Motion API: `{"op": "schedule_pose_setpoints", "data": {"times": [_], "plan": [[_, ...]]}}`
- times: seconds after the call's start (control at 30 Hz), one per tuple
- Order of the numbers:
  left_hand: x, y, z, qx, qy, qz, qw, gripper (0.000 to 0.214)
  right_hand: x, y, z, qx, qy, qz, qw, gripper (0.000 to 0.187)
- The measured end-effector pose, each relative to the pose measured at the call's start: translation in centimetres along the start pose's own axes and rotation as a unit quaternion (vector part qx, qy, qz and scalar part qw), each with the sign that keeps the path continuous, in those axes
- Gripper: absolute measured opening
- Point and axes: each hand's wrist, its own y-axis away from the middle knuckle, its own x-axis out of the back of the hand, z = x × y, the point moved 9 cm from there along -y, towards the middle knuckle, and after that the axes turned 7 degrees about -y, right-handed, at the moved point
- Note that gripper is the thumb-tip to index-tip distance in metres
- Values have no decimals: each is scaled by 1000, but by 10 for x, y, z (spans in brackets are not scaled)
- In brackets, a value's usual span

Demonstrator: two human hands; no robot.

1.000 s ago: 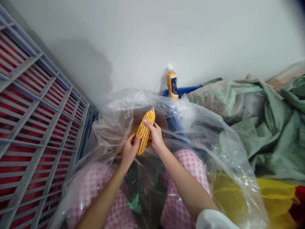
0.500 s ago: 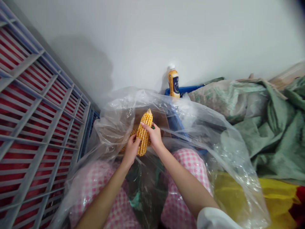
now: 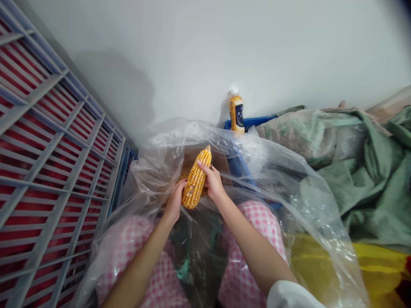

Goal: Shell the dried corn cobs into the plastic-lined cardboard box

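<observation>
A yellow ear of dried corn (image 3: 196,177) is held up at a slant, its pale tip pointing away and to the right. My right hand (image 3: 214,185) is closed round its right side, thumb across the kernels. Something small and dark shows just beyond that thumb; I cannot make out what it is. My left hand (image 3: 176,200) grips the lower left side, its fingers partly hidden behind the ear. Low on the ear's face is a small pale patch. Beneath lies a clear plastic bag (image 3: 154,164), with more yellow corn partly visible behind my hands.
A slatted plastic crate (image 3: 61,141) with red behind its slats stands at the left. A bottle with a white cap (image 3: 236,112) stands against the wall by a blue bin (image 3: 239,164). Green sacking (image 3: 369,179) and yellow cloth (image 3: 375,265) lie at the right.
The ear has tilted further to the right. My left thumb has come off its front, and the small pale patch now shows there. The view has shifted slightly.
</observation>
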Motion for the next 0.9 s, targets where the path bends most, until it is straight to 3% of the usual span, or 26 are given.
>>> {"op": "schedule_pose_setpoints", "data": {"times": [0.17, 0.47, 0.67, 0.9], "plan": [[-8, 4, 7, 11, -2, -49, 999, 44, 0, 0, -2, 9, -1, -4, 1000, 34], [0, 1, 21, -86, -170, -40, 981, 44, 0, 1, -6, 24, -3, -8, 1000, 32], [3, -1, 24, -113, -209, -67, 969, 42, 0, 0, -8, 21, -2, -12, 1000, 33], [-6, 6, 31, -178, -318, -36, 931, 41, 2, 0, -10, 34, 8, -6, 999, 34]]}}
